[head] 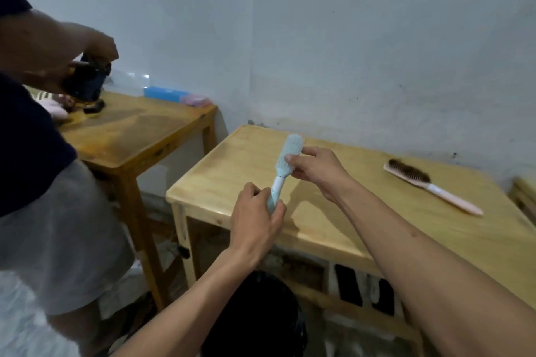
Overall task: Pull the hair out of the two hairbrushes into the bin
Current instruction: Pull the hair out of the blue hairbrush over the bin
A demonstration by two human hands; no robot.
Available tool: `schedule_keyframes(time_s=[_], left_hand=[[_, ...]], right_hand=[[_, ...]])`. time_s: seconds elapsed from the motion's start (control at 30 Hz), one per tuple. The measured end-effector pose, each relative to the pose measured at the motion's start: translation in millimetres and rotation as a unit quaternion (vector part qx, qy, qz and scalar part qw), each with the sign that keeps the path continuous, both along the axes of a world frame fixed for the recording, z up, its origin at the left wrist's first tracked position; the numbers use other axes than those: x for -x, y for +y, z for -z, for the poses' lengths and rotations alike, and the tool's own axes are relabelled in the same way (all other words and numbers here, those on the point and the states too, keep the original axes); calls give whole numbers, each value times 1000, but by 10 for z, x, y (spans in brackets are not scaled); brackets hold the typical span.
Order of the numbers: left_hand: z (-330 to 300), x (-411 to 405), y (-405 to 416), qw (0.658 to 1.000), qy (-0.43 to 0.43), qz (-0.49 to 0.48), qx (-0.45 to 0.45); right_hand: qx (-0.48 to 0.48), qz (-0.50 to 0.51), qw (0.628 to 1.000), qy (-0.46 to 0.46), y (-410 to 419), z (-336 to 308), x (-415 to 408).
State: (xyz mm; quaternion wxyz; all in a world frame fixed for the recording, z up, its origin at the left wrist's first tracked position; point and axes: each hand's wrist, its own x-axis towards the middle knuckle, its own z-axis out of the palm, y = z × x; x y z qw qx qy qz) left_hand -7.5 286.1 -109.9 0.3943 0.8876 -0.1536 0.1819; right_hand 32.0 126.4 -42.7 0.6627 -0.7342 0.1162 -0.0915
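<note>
A light blue hairbrush point(285, 158) with a white neck is held upright over the front left part of the wooden table point(333, 217). My left hand point(255, 217) grips its handle at the bottom. My right hand point(314, 166) pinches the side of the brush head with thumb and fingertips. A pink hairbrush point(426, 182) lies flat on the table to the right, its bristles full of brown hair. A black bin point(261, 319) stands on the floor below my arms, in front of the table.
Another person point(43, 153) stands at the left, holding a dark device over a second wooden table point(139, 130) with a blue box on it. A white wall runs behind both tables. Dark items sit on a shelf under my table.
</note>
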Motion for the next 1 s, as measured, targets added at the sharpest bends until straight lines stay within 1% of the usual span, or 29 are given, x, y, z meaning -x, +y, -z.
schedule_keyframes(time_s=[0.2,0.4,0.7,0.9,1.0], left_hand=[[-63,-504,-362,997,34,22,-69],[-120,-1016,-551,990,41,20,-134],[-74,-1689,-882,981,98,23,-167],[-78,-1965,-976,977,105,32,-183],[-53,-2041,-988,978,108,32,-174]], right_hand=[[57,55,995,66,-303,48,-547],[48,92,989,101,-463,121,-1100],[83,134,977,146,-606,245,-1750],[106,154,971,151,-739,348,-2026],[128,156,967,156,-765,377,-2117]])
